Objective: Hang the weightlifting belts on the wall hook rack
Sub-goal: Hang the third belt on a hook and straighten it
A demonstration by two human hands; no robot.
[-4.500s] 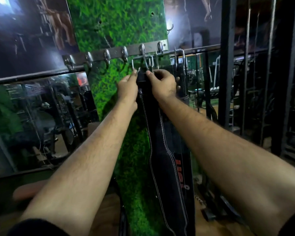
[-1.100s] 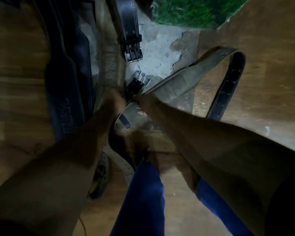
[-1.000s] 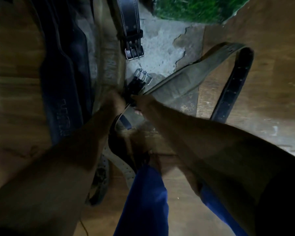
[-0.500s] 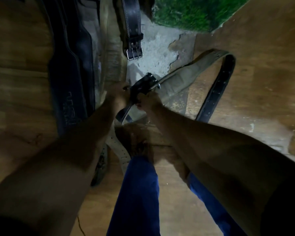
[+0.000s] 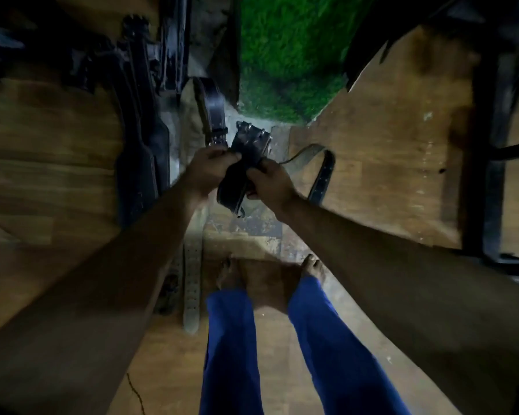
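While the wooden floor (image 5: 57,163) fills most of the frame, dark belts (image 5: 144,157) hang at upper left, so part of the job looks done; a pale strap (image 5: 191,283) lies at lower centre, waiting. At centre, the left hand (image 5: 206,169) and right hand (image 5: 270,181) curl their fingers round the black belt (image 5: 246,151), lifted clear; hook rack out of view

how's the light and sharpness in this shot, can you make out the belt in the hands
Head view: dim, warm light with dark corners; motion blur smears the belts on the floor; wide-angle bending at the edges; the held belt, between left hand and right hand, reads as a dark shape.
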